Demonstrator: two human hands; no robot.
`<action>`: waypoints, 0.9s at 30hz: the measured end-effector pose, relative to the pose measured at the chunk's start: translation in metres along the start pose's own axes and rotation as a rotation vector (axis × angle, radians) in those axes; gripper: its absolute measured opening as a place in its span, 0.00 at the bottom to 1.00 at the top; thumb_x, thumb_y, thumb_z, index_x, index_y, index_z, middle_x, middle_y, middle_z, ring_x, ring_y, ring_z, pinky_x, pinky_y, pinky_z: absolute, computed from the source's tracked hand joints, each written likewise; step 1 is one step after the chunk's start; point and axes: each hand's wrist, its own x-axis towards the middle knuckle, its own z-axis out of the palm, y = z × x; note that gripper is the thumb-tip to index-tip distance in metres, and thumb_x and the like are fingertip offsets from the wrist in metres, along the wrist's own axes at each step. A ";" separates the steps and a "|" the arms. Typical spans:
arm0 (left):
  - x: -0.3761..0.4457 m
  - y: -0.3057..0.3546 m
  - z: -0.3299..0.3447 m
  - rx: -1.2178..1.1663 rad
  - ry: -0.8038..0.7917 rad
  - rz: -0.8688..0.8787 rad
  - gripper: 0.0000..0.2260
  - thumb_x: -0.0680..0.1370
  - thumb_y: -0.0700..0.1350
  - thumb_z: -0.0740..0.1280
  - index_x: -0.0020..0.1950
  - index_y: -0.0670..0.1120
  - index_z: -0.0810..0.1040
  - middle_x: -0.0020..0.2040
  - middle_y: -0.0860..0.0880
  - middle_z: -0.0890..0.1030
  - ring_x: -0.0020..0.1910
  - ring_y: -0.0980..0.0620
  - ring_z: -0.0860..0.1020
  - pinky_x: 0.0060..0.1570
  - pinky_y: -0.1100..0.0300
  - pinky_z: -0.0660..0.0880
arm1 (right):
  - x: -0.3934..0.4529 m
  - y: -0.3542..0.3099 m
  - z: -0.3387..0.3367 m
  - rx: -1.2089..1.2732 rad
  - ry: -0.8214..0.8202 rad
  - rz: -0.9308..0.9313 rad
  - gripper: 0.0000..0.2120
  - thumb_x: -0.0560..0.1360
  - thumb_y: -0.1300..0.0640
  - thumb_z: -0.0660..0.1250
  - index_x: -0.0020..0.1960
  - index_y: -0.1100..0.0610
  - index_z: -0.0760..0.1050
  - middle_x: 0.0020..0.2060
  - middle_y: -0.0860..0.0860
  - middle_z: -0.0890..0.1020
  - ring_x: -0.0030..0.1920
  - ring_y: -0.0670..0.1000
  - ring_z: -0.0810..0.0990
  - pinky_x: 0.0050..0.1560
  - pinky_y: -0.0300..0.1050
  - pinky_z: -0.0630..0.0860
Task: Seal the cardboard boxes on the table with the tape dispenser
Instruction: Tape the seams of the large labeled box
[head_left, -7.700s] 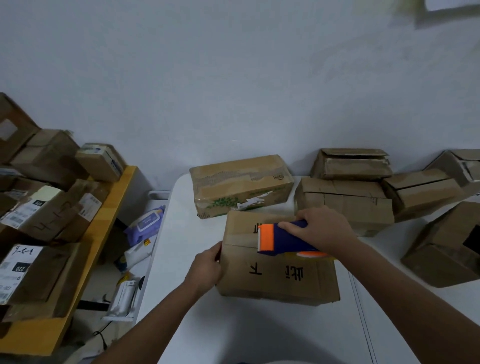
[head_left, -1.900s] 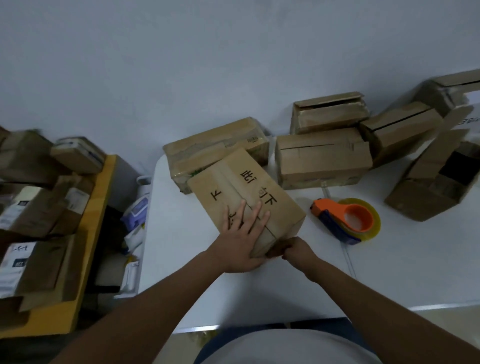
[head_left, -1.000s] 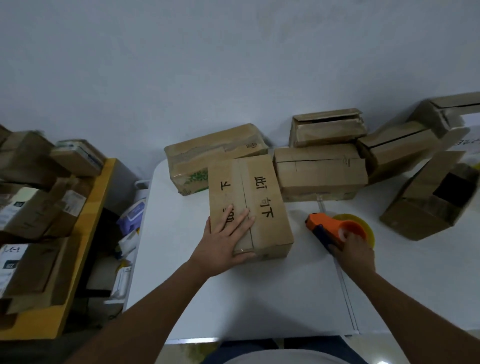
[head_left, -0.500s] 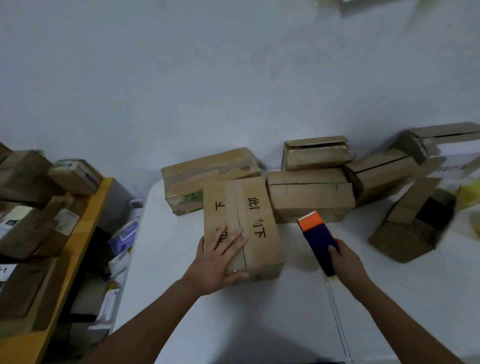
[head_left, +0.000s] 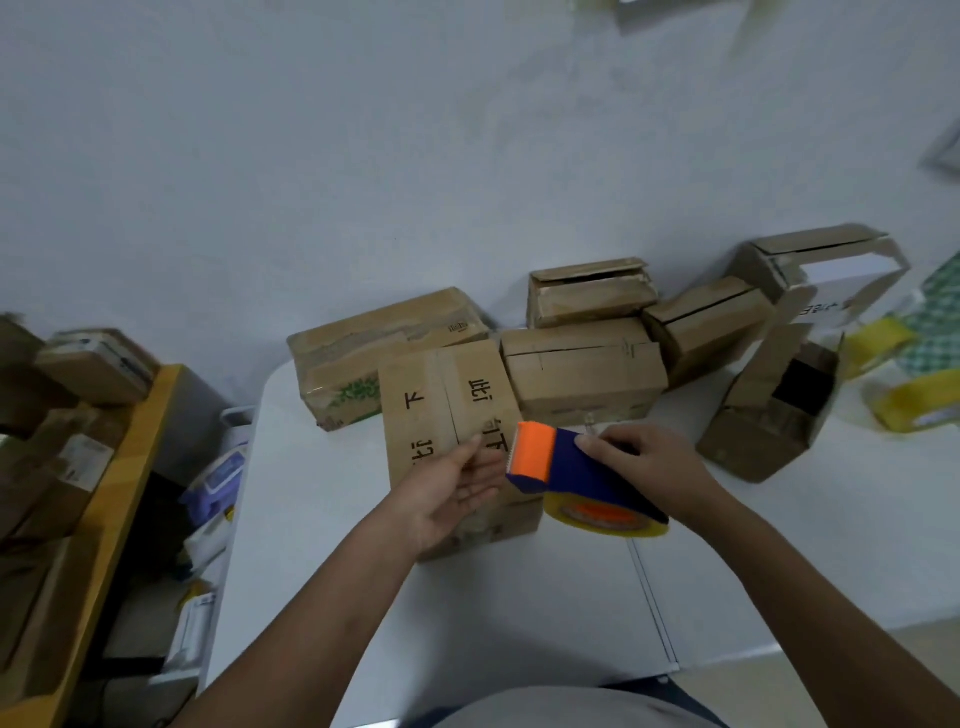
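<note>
A cardboard box with black printed characters lies lengthwise on the white table in front of me. My right hand grips the blue and orange tape dispenser just above the box's near right corner, its orange head pointing left. A roll of clear tape hangs under it. My left hand hovers palm up over the box's near end, fingers spread, fingertips close to the orange head.
Several more cardboard boxes line the wall behind, one open box lies on its side at right. Yellow tape rolls sit far right. A wooden shelf stacked with parcels stands left of the table.
My right hand picked the dispenser up off the table and brought it left over the box. My left hand lifted off the box top and turned palm up toward the dispenser's head.
</note>
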 end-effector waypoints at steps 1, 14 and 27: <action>-0.003 0.000 0.001 -0.009 -0.016 -0.014 0.15 0.81 0.50 0.65 0.56 0.39 0.82 0.51 0.43 0.86 0.52 0.48 0.84 0.48 0.58 0.79 | 0.000 -0.002 -0.001 -0.018 -0.018 -0.012 0.24 0.72 0.32 0.57 0.47 0.50 0.80 0.38 0.45 0.83 0.39 0.44 0.82 0.45 0.44 0.78; -0.017 0.009 0.008 -0.060 -0.110 0.018 0.09 0.72 0.45 0.74 0.50 0.43 0.85 0.49 0.43 0.86 0.45 0.52 0.85 0.39 0.61 0.80 | 0.004 -0.008 -0.009 -0.085 -0.049 -0.071 0.28 0.69 0.31 0.54 0.53 0.50 0.78 0.39 0.41 0.82 0.39 0.41 0.80 0.39 0.32 0.70; -0.012 0.005 0.014 0.019 -0.004 0.079 0.06 0.78 0.46 0.70 0.48 0.44 0.83 0.44 0.45 0.85 0.42 0.52 0.83 0.38 0.60 0.79 | 0.011 -0.011 -0.014 -0.172 -0.123 -0.091 0.20 0.77 0.37 0.59 0.57 0.50 0.77 0.40 0.41 0.80 0.40 0.41 0.79 0.37 0.30 0.68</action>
